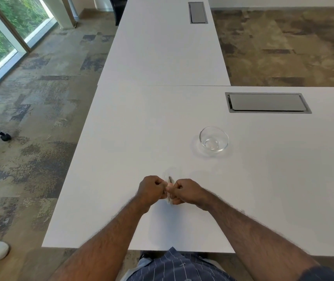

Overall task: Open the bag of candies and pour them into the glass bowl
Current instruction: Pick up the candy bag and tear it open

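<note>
Opening step. My left hand (152, 189) and right hand (184, 191) pinch the clear candy bag (169, 180) between them, near edge. Glass bowl (214, 138) sits empty, far right. Next, I judge: tear, then pour.

place: office | white desks (162, 47); cable hatches (267, 102); carpet tiles (40, 98); chair castors (5, 136)

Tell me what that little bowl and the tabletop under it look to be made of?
The bowl looks like clear glass: see-through, with bright glints on its rim. The table seems a matte white laminate, smooth and nearly glare-free, though the core material can't be told.
</note>
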Tool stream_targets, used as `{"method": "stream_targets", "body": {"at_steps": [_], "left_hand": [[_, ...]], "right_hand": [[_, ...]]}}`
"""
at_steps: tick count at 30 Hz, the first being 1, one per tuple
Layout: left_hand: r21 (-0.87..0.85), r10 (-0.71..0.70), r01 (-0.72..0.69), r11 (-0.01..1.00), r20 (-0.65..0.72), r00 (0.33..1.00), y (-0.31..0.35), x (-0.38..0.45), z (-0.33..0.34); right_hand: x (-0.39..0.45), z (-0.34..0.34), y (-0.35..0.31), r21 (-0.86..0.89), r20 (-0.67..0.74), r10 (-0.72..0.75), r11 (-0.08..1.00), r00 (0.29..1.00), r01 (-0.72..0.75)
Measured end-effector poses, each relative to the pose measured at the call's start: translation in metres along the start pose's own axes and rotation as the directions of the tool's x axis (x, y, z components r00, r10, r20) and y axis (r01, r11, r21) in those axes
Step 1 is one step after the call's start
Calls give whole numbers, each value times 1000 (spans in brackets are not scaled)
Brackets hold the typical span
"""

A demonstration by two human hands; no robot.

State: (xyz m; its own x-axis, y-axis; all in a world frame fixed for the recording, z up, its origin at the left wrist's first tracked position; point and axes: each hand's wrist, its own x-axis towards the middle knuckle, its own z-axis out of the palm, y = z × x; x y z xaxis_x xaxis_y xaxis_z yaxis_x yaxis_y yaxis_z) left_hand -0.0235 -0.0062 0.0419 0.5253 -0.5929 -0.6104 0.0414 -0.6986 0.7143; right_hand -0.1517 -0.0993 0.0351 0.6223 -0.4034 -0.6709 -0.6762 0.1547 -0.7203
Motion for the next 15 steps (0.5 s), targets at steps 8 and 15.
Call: {"method": "stream_targets", "body": {"at_steps": [8,15], "left_hand": [[-46,-68,69,997,23,997,0,-1,1],[106,-51,46,993,39,998,1,-6,5]], "right_hand": [[0,2,-1,-78,61,-63,995,996,68],[2,7,-2,-158,-31,-43,987,999,37]]}}
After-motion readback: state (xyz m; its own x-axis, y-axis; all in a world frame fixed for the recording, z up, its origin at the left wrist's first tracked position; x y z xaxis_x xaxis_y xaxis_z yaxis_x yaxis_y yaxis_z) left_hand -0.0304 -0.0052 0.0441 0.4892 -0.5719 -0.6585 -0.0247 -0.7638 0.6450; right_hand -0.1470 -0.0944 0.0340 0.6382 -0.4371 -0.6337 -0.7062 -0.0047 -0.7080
